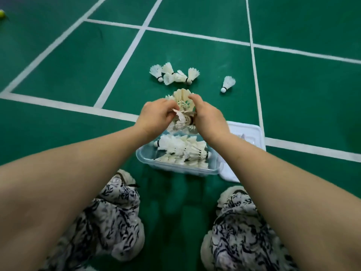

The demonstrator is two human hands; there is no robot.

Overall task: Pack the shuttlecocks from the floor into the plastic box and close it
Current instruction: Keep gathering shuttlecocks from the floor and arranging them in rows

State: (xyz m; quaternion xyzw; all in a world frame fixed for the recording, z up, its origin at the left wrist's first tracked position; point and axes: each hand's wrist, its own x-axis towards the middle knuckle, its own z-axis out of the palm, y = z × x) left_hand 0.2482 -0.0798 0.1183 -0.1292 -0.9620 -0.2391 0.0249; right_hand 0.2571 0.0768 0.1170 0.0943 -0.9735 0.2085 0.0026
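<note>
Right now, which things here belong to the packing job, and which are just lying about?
Part of the job:
- the bunch of shuttlecocks gripped by the left hand and right hand
- the loose cluster of shuttlecocks
- the lone shuttlecock
- the plastic box, partly filled
- its lid beside it

Just lying about:
- the yellow-green ball at far left
- the court lines
</note>
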